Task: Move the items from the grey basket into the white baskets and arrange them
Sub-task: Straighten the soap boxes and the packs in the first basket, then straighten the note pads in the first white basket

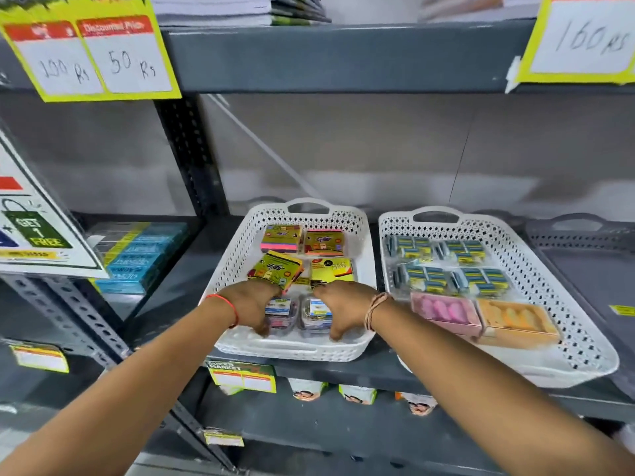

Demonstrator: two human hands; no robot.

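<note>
Both hands are down in the left white basket (364, 266), which I'll use as the ref point. Left hand (252, 304) curls loosely over a small clear box (281, 312) at the basket's near-left; right hand (343, 305) does the same over its twin clear box (316, 316) just beside it. Fingers half-bent round the boxes' outer sides; can't tell if they're truly gripped or just being nudged.

Progress, as I judge it: nearly done. Behind the clear boxes sit four sticky-note pads (304, 257) in a 2x2 block; three lie square w/ the basket walls, but the near-left pad is tilted, one corner riding up. To the right of the ref basket, touching it, the second white basket (536, 286) holds four blister packs plus a pink and an orange box, all tidy. Further right again, the grey basket (591, 266) looks empty, tho' it's partly cut off.

So what's left is prob. straightening. The two clear boxes are squarish, no strong long axis; labels face up, sitting side by side along the near wall.
</note>
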